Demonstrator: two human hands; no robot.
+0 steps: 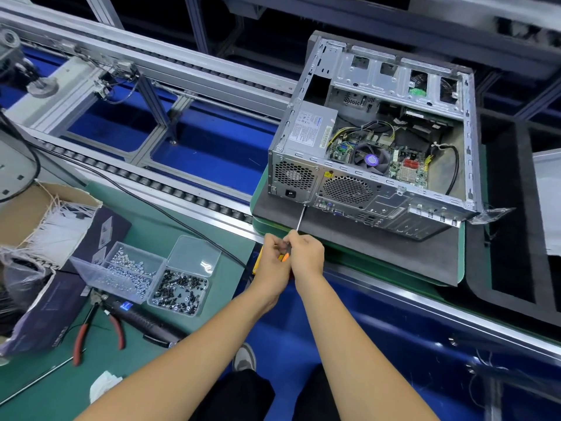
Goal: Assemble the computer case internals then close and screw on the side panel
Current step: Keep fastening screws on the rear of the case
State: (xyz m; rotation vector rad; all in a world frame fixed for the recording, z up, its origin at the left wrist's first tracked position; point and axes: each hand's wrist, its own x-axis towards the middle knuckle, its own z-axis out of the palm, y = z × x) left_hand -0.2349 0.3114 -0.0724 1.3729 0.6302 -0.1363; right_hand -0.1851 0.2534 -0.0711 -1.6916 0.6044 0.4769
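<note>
An open grey computer case (379,189) lies on its side on a black foam pad (379,253), its rear panel facing me. Inside I see the power supply (312,126), motherboard and CPU fan (372,159). A thin screwdriver (301,217) runs from my hands up to the rear panel, its tip at the lower corner of the power supply. My right hand (305,253) grips the orange handle. My left hand (271,258) is closed around the same handle from the left. The side panel is not on the case.
A clear divided box (194,256) holds silver screws (127,273) and black screws (180,291) on the green mat. Red-handled pliers (83,329) and a black electric screwdriver (142,322) lie near it. A roller conveyor (151,180) runs behind. A cardboard box (45,208) sits left.
</note>
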